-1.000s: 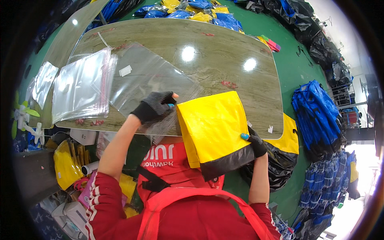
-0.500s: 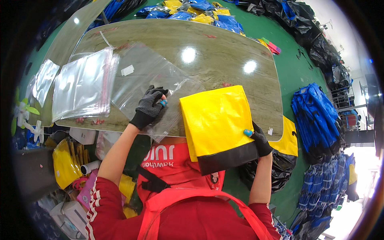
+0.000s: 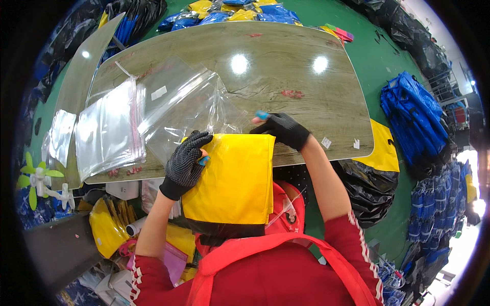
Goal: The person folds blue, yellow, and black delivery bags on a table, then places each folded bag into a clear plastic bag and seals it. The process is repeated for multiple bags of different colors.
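Observation:
A folded yellow bag with a black base [image 3: 232, 178] stands in front of me at the table's near edge. At its upper left side my left hand [image 3: 185, 166], in a black dotted glove, is closed round the edge, its blue-tipped finger over the yellow face. Beyond the bag's far corner, my gloved right hand [image 3: 287, 130] has a blue-tipped finger stretched out, apart from the others, which lie by that corner. Crumpled clear plastic bags [image 3: 176, 115] lie just past the yellow bag's far edge. A stack of clear bags [image 3: 107, 130] rests to the left.
The wood-patterned table [image 3: 301, 61] spreads ahead. A green fan [image 3: 38, 176] stands at the far left. Yellow packs [image 3: 108, 232] sit below left. To the right are a black plastic sack [image 3: 370, 191] and stacked blue bags [image 3: 411, 117]; packed bags [image 3: 232, 13] cover the floor behind the table.
The yellow bag has come left and nearer to me. My left hand has moved from the clear bags onto its side. My right hand has left its lower right edge for the far corner.

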A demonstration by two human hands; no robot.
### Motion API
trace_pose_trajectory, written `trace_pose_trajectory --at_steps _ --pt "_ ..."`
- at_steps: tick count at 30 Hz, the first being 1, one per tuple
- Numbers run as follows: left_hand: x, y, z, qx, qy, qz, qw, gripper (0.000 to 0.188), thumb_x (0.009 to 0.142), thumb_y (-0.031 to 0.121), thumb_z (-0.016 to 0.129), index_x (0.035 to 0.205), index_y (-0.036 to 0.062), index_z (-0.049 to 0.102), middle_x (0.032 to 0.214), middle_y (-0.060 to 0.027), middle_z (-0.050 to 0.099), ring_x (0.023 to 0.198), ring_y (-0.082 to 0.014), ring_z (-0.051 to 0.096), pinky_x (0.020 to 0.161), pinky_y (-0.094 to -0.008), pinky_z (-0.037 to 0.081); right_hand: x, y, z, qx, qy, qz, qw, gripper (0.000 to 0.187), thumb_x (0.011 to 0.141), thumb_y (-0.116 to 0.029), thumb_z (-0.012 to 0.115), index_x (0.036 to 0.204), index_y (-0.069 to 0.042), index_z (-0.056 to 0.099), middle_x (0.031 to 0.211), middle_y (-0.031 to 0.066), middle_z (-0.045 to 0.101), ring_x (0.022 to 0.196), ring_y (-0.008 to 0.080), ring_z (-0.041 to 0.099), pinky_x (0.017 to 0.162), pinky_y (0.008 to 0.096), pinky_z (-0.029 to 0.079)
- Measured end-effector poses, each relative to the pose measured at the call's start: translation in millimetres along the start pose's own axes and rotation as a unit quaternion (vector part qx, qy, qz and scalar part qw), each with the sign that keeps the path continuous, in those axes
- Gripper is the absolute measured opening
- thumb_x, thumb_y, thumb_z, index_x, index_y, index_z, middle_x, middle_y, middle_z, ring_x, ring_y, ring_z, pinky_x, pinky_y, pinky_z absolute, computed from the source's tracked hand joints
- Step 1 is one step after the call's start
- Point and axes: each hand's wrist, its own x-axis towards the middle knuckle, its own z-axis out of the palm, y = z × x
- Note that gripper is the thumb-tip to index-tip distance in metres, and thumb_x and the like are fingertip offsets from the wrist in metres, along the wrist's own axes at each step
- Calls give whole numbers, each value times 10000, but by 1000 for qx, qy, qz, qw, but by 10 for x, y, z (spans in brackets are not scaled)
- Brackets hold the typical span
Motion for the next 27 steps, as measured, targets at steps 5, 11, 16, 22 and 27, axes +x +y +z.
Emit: trace_pose_trajectory --at_steps 5,11,16,22,27 --pt "-60 24 9 148 -17 11 989 203 792 91 661 976 52 585 1275 -135 575 1286 -386 433 1104 -474 303 351 -107 150 -123 -158 -64 978 324 879 -315 645 843 4 680 788 22 640 722 78 551 654 251 448" --pt "-205 -67 72 134 -46 -38 989 430 831 116 620 1242 35 521 1399 -164 457 1344 -398 341 1135 -487 232 -151 -58 -46 -92 -35 -120 988 394 916 -340 620 1084 17 620 966 51 666 912 114 596 815 252 469" --pt "-239 -89 148 103 -41 -51 993 437 853 110 600 1273 25 511 1413 -172 439 1353 -398 327 1133 -471 239 -545 -10 -52 16 -31 1 999 474 906 -389 628 1167 5 595 993 36 657 912 121 607 817 260 484" --pt "-230 -37 320 16 109 -92 990 431 867 84 625 1270 1 500 1411 -196 432 1347 -344 361 1105 -387 291 -404 143 -40 -115 9 -55 992 468 862 -375 687 1111 19 642 956 60 673 878 103 601 788 256 487" --pt "-234 -202 278 -359 251 -413 799 494 944 248 584 1332 -8 415 1173 -70 546 1054 -149 511 931 -262 397 -351 297 -21 -162 93 -196 963 319 807 -302 760 868 -20 623 775 18 621 732 78 532 680 257 463"
